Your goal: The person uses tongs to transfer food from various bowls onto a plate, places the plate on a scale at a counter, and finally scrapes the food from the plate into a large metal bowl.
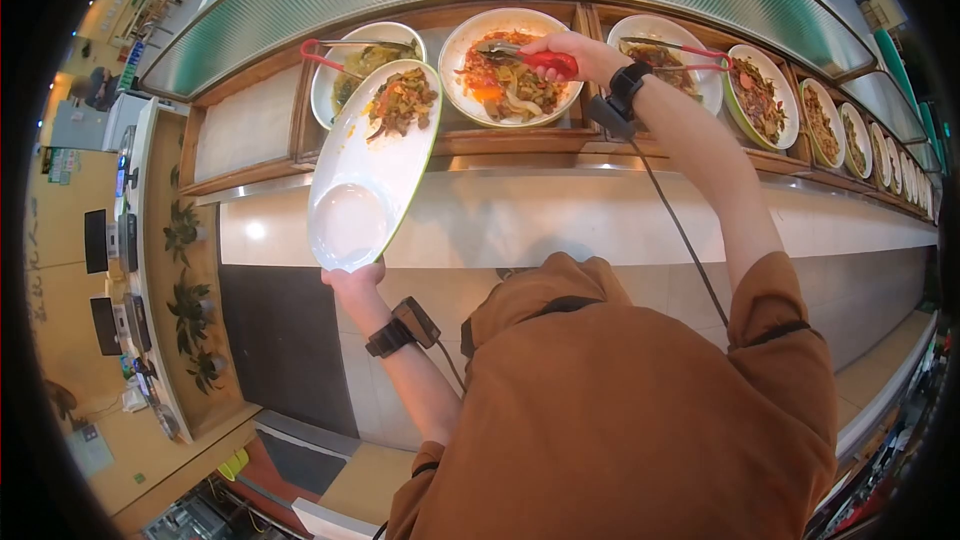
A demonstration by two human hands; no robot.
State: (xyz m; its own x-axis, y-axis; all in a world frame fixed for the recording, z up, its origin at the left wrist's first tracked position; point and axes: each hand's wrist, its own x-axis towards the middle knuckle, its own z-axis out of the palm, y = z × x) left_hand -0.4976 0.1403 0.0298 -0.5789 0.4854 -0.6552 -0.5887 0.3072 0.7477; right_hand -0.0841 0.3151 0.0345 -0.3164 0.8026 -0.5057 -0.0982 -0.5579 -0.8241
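Note:
My left hand [352, 278] is closed on the near end of a long white oval plate [368, 168] with a green edge. A heap of cooked food [403, 100] lies on the plate's far end, and a small white bowl [350, 218] sits at its near end. My right hand [578, 54] grips red-handled tongs [552, 62]. Their metal tips reach into a large white serving bowl [470, 28] of reddish stir-fried food [505, 80]. The plate's far end overlaps another serving bowl [322, 100], partly hiding it.
Red-handled tongs [690, 48] rest across a bowl to the right. Several more food bowls [762, 95] continue along the wooden-framed counter [520, 140]. A ribbed glass screen [350, 0] stands behind them. Black cables [675, 215] hang from both wrist devices.

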